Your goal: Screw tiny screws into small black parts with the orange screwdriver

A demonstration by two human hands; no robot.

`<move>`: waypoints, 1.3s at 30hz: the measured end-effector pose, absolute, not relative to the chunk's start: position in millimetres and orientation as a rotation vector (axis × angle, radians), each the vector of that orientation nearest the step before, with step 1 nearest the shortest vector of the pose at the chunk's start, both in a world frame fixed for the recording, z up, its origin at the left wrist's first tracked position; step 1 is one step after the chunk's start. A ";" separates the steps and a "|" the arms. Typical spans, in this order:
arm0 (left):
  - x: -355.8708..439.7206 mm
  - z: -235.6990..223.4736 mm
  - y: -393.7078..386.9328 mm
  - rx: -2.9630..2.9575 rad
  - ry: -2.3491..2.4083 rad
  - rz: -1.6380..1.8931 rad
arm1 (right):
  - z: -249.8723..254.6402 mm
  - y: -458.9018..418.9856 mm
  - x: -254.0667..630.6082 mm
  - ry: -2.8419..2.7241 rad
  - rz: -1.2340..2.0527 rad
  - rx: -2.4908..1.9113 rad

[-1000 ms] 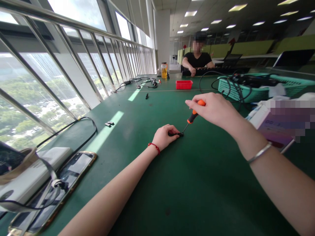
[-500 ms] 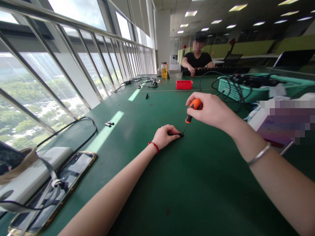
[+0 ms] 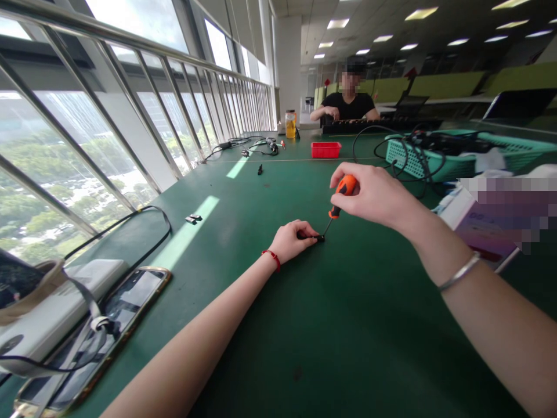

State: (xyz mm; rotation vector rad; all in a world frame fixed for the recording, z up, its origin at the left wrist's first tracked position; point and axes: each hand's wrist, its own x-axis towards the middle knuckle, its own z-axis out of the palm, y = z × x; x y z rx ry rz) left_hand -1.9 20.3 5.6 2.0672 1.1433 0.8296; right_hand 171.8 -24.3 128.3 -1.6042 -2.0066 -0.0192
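Observation:
My left hand [image 3: 290, 240] is closed on a small black part [image 3: 314, 237], pressing it to the green table [image 3: 339, 325]. My right hand [image 3: 374, 194] grips the orange handle of a screwdriver [image 3: 341, 198], fingers wrapped around its top. The screwdriver leans down to the left, and its tip meets the black part's right end. A red cord circles my left wrist and a silver bangle my right.
A phone [image 3: 108, 325] and a white box with a black cable lie at the near left. Small black parts [image 3: 194, 219] sit by the window rail. A red tray [image 3: 325, 150], a teal basket [image 3: 429, 157] of cables and a seated person [image 3: 348, 101] are further back.
My right hand has shifted its grip round the screwdriver handle, which now stands a little steeper. My left hand and the black part stay put.

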 end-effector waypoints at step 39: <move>-3.9 11.9 21.5 2.036 1.139 0.720 | 127.8 -22.7 171.6 -1.916 -0.021 -1.707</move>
